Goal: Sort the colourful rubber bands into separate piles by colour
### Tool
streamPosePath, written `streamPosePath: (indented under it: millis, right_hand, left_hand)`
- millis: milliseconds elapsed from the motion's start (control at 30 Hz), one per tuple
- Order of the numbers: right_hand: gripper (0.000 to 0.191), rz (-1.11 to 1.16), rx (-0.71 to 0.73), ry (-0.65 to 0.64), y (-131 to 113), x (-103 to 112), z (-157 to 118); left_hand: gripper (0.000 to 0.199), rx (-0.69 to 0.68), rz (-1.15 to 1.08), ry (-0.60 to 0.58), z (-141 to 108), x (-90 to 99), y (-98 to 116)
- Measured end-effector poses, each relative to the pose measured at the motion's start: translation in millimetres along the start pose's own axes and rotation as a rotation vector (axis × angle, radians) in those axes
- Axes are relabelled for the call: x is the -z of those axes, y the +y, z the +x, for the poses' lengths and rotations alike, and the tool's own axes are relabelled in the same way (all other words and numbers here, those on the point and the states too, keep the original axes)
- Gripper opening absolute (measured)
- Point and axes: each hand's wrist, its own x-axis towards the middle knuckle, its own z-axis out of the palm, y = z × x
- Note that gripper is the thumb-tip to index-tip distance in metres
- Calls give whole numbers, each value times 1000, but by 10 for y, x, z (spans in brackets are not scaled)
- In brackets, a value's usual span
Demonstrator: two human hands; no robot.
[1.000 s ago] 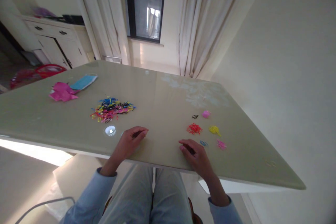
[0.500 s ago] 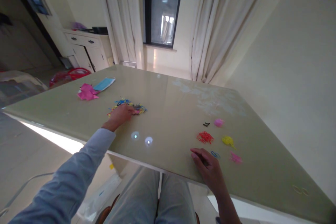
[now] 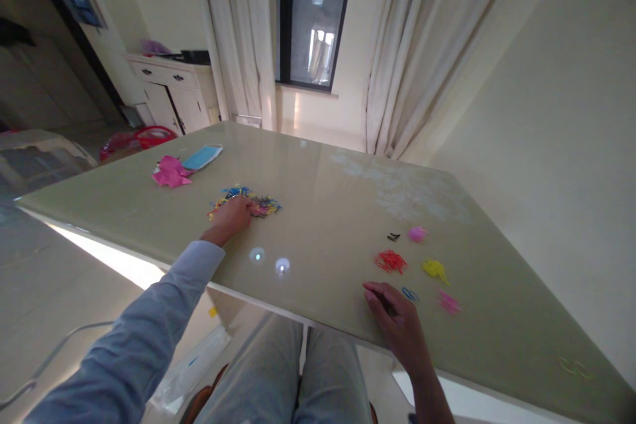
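A mixed pile of small coloured rubber bands [image 3: 265, 205] lies left of the table's middle. My left hand [image 3: 232, 215] reaches over its near side, fingers pressed together down at the bands; what they pinch is hidden. Close to the front edge rests my right hand [image 3: 392, 315], its fingers curled in toward the thumb, with the inside dark. Just beyond it are blue bands [image 3: 410, 294] and a red heap [image 3: 391, 261]. Farther right sit a yellow heap [image 3: 436, 269] and pink bands [image 3: 450, 302]. A few black bands [image 3: 393, 237] lie beside a pink-purple clump [image 3: 417, 234].
Pink crumpled material [image 3: 171, 172] and a blue face mask [image 3: 203, 158] lie at the table's far left. Two pale yellowish bands [image 3: 574, 368] are near the right front corner. A wall [image 3: 561, 146] flanks the table's right side.
The whole view has shifted slightly. My left hand stays at the mixed pile with its fingers moved only a little; my right hand keeps its place and curled shape.
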Motion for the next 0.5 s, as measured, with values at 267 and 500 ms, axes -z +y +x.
streamPosePath:
  millis: [267,500]
  right_hand:
    - [21,-20,26,-2,15,5,-3]
    - [21,-48,41,0,24,6,-8]
  left_hand:
    - [29,-19,26,53,-15,26,-23]
    - [33,-55,161,-7,-105,122,41]
